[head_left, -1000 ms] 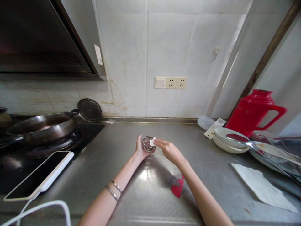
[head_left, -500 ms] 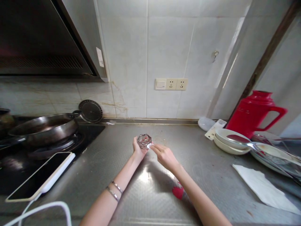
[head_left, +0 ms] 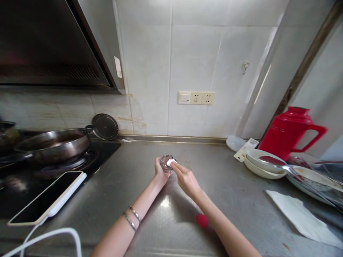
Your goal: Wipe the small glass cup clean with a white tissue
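Note:
Above the middle of the counter, my left hand (head_left: 160,174) is wrapped round a small, clear glass cup (head_left: 164,166) with a wavy rim. Its mouth is tilted toward me. My right hand (head_left: 188,181) pinches a small wad of white tissue (head_left: 170,162) between thumb and fingers. That wad sits at the right side of the cup's mouth, partly over the opening. My right fingertips hide some of the tissue, and the underside of the cup is out of sight.
On the left, a pan (head_left: 57,144) sits on the stove beside a phone (head_left: 48,196) with a white cable. At right stand a red thermos (head_left: 286,132), stacked bowls (head_left: 264,171) and a paper sheet (head_left: 301,214). A tiled wall (head_left: 144,71) rises behind.
The tissue in my right hand has moved from the cup's lower right edge up over its mouth. The cup has turned its opening a little, and the whole view has shifted slightly.

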{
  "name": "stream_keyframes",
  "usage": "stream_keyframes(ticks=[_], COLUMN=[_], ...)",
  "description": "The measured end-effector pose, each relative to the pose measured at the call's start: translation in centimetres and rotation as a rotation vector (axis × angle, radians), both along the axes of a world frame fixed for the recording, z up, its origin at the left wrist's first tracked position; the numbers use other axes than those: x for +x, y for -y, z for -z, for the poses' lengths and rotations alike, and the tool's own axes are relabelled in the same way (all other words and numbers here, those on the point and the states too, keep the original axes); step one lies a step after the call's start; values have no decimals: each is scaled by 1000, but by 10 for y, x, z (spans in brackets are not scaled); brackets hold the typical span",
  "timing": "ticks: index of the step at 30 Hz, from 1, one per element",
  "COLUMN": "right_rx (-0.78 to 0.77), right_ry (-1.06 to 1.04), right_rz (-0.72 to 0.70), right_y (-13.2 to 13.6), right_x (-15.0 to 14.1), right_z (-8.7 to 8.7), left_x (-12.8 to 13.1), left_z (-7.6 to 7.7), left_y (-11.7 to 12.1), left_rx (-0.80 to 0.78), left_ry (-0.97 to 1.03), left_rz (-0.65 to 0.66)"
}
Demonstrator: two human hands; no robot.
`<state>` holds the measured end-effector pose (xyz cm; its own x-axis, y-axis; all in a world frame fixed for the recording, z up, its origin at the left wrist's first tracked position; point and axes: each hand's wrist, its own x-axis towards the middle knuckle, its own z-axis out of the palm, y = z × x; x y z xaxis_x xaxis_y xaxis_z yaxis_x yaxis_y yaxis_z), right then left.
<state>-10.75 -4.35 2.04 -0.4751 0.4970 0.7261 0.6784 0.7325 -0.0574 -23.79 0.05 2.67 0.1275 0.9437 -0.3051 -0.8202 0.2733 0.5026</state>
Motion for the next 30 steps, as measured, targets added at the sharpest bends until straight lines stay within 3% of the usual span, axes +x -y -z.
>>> stream_keyframes(ticks=[3, 9, 16, 24, 30], right_rx=[6, -20, -15, -69, -142], right_ry=[11, 34, 38, -23, -61], right_rz=[-29, -103, -146, -67, -12], right_y=[4, 9, 4, -8, -12], right_x=[-4, -8, -1, 21, 27], right_z=[-1, -1, -4, -10, -11], left_x=[2, 11, 11, 16, 13], left_z=[4, 15, 13, 10, 6], left_y=[-1, 2, 7, 9, 11], left_rx=[29, 73, 75, 159, 131], left_ry=[-48, -117, -130, -198, -214], left_rz=[-65, 48, 126, 286, 235])
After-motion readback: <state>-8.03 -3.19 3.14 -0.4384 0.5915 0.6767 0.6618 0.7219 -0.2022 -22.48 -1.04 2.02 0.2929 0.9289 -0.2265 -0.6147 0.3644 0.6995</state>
